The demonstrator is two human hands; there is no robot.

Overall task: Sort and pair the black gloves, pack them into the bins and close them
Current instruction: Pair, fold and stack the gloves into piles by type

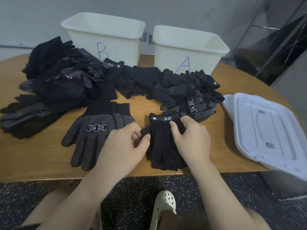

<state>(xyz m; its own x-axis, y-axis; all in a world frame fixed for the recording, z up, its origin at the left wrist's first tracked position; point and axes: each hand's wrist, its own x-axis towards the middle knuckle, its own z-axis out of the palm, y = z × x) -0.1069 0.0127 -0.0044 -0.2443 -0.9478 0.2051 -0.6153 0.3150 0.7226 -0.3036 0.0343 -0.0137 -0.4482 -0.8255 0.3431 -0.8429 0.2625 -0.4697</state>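
Note:
A black fingerless glove marked 5.11 (163, 143) lies flat near the table's front edge, cuff pointing away from me. My left hand (126, 143) pinches its thumb flap at the left side. My right hand (191, 138) grips the glove's upper right part, thumb on top. Left of it lie dotted black gloves (94, 130) with white lettering, palm up. A long heap of mixed black gloves (69, 80) runs across the table's middle. Two open cream bins stand at the back, bin B (106, 39) and bin A (191, 50).
Two stacked white lids (265, 130) lie at the right, overhanging the wooden table (41, 155). Another 5.11 glove (114, 67) sits in front of bin B. Below the table edge are a speckled floor and my shoe (164, 205).

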